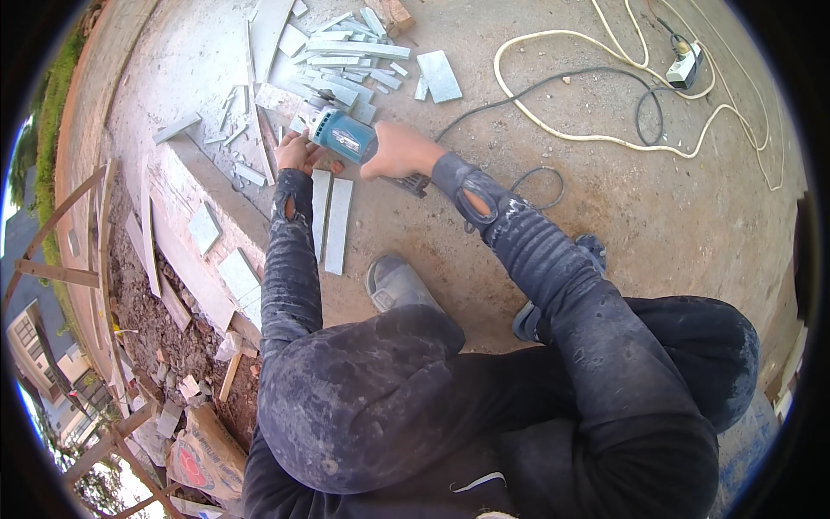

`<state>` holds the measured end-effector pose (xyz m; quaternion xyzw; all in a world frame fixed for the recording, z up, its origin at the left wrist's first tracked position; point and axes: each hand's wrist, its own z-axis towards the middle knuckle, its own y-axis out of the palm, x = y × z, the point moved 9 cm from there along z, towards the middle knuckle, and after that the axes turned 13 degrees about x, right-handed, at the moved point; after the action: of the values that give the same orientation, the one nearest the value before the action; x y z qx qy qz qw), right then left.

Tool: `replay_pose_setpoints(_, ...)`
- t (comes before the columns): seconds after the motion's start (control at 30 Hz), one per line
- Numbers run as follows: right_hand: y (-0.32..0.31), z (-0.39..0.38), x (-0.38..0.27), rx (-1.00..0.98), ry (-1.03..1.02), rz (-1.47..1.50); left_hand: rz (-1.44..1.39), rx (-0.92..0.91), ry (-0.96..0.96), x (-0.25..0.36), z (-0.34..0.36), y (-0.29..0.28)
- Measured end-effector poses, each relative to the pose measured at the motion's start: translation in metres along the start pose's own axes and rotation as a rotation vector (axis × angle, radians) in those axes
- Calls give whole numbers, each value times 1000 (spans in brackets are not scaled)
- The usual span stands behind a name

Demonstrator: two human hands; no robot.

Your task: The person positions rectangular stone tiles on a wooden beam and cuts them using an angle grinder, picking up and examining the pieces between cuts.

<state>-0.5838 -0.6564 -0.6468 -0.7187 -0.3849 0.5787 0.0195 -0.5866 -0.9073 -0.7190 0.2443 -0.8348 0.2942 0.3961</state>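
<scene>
My right hand (394, 149) grips a teal angle grinder (341, 134), its head pointing up and left. My left hand (296, 152) is closed just below the grinder's head, fingers on something too small to make out. A pale tile piece (275, 99) lies by the grinder's head, partly hidden behind it. Two long pale tile strips (337, 225) lie on the concrete below my hands. Several cut grey-green strips (354, 50) are piled beyond the grinder, with a squarer piece (439, 76) to their right.
A power strip (683, 67) with cream and black cables (605, 138) lies at the right. My sandalled foot (393, 281) is below. At left are a step edge with tiles (233, 277), loose boards (147, 242), rubble (156, 346), a wooden frame (56, 275) and a paper sack (203, 458).
</scene>
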Motion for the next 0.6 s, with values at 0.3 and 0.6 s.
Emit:
replay_pose_setpoints(0.3, -1, -5, 8, 26, -24, 20, 50, -7, 11, 5, -7, 1)
replay_pose_setpoints(0.6, -3, -16, 14, 3, 4, 35, 113, -25, -23, 3, -5, 1)
